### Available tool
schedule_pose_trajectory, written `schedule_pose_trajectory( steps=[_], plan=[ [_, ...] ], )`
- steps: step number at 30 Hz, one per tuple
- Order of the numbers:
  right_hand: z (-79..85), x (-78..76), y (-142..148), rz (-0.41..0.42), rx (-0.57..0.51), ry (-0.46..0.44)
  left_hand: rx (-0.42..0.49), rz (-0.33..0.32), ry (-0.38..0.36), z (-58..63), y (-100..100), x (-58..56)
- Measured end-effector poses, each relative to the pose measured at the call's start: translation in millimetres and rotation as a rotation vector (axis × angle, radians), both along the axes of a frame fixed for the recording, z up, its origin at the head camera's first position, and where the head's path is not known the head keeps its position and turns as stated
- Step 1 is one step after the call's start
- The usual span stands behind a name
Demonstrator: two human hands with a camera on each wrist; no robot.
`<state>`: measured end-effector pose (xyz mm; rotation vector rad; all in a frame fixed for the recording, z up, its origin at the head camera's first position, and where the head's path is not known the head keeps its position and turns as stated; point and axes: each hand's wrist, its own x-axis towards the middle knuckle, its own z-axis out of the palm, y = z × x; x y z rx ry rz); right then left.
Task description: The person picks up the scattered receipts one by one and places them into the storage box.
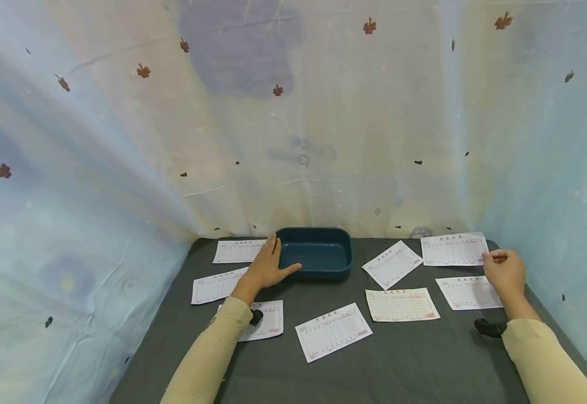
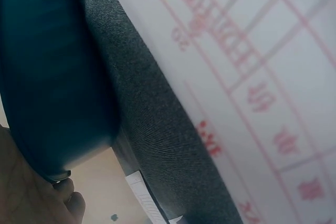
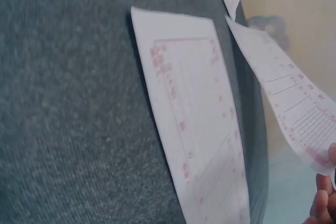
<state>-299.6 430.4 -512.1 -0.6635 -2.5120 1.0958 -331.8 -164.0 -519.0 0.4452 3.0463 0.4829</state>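
Note:
My left hand [image 1: 267, 268] rests against the left side of a dark teal rectangular tray [image 1: 314, 275], its fingers straight along the side and the thumb stretched toward the front rim. In the left wrist view, part of that hand [image 2: 37, 187] shows at the tray's [image 2: 58, 77] edge. My right hand [image 1: 506, 275] pinches the right end of a printed form slip [image 1: 453, 250] between thumb and fingers. The right wrist view shows this slip [image 3: 294, 98] tilted, its near end raised. Another form slip [image 1: 467, 293] lies just below it, partly behind the hand.
More form slips lie on the grey cloth: one slip [image 1: 392, 265] right of the tray, a yellowish slip [image 1: 402, 305], a slip [image 1: 333, 332] at front centre, and several by the left arm, such as a slip [image 1: 237, 251]. A patterned curtain [image 1: 323, 140] encloses the back and sides.

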Motion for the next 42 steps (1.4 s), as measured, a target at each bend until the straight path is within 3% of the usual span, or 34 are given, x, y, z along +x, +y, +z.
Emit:
schedule_pose_trajectory(
  steps=[14, 22, 31, 34, 37, 42],
  plan=[
    [9.1, 11.7, -13.5, 0.025, 0.019, 0.03, 0.001, 0.0, -0.006, -0.5, 1.9, 3.0],
    [14.8, 23.1, -25.3, 0.054, -0.031, 0.06, -0.002, -0.013, -0.013, -6.4, 1.1, 1.4],
    [20.6, 26.2, -36.1, -0.026, -0.033, 0.271, 0.014, -0.012, -0.001, -3.2, 0.4, 0.5],
    [24.4, 26.5, -40.6, -0.016, -0.041, 0.333, 0.012, -0.008, -0.004, -0.8, -0.1, 1.0],
    [27.2, 27.3, -46.5, 0.005, -0.063, 0.331, 0.02, -0.007, -0.006, 0.8, -0.3, 1.4],
    [31.6, 29.3, -61.8, 0.08, -0.192, 0.256, 0.009, -0.01, -0.001, 0.7, -1.3, -0.1]
  ],
)
